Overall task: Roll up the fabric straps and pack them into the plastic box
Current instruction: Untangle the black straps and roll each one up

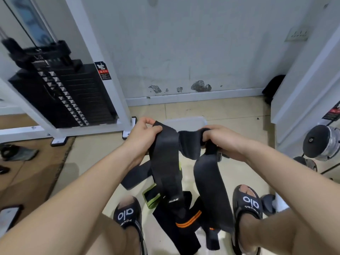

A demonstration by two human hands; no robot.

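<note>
The left hand (145, 132) pinches the upper end of a black fabric strap (166, 162), thumb on the near face and fingers curled behind it, and holds it up above the floor. To its left a weight stack (73, 92) stands inside a white machine frame, and a phone (8, 217) lies at the bottom-left edge on a brown mat. From the left hand the strap runs across to the right hand (219, 139), which is closed around a bunched part of the same webbing, while two long tails hang down between the person's sandalled feet. Under those tails more straps lie in a loose heap on the floor: one with green edging (151, 196) and one with orange stripes (188, 219), overlapping each other. The plastic box (185, 122) sits on the floor just beyond the hands, translucent and mostly hidden behind them, so what it holds cannot be told. Farther right a chrome dumbbell end (322, 142) rests by another white frame. By the look of it the rolling of this strap has barely begun: it is held spread, with no tight coil yet visible. The next move would call for one hand to fix an end while the other winds the hanging length round it evenly, keeping the tails from tangling with the heap below, before the roll goes forward into the box.
</note>
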